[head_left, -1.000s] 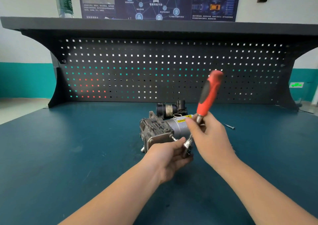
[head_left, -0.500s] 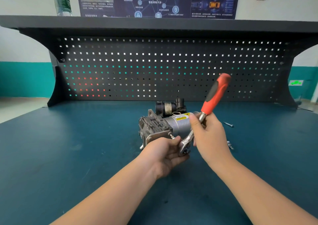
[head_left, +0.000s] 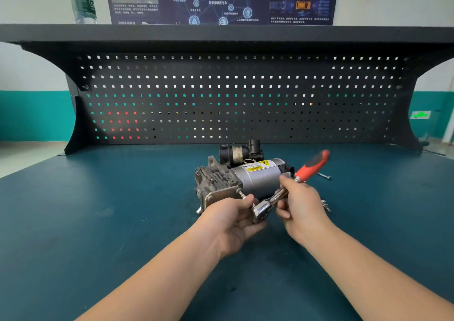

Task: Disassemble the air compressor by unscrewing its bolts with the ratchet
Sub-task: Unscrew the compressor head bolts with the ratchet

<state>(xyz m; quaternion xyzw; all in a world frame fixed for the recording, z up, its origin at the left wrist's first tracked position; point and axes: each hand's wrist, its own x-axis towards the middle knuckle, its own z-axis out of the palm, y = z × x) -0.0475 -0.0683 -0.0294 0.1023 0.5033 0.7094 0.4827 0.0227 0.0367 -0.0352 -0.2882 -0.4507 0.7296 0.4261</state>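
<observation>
Because the workbench (head_left: 98,222) gives me one broad flat blue top, I have the air compressor (head_left: 245,178) lying on its side near the middle of it, in front of the pegboard (head_left: 221,99), so the bolted end of the housing faces toward my left and stays within easy reach. Behind it sits a small dark cylindrical part (head_left: 235,152), set back where it cannot snag the tool. My left hand (head_left: 233,220) sits low in front of the housing, fingers curled in around the ratchet's chrome head (head_left: 261,210), and I judge that is to keep the socket seated on the bolt; the fingertips themselves are hidden from me. My right hand (head_left: 302,203) grips the ratchet (head_left: 290,188) on its steel shank just below the red handle (head_left: 313,165), fingers wrapped and pressed together, thumb on top; holding that close to the head trades leverage for control, which suits a bolt that I take to be already loose. A bolt (head_left: 242,194) stands out of the plate beside my left hand, partly backed out by the look of it. Two loose bolts lie on the bench to the right, one (head_left: 324,176) beyond the handle, one (head_left: 326,205) near my right wrist, kept apart from the work
</observation>
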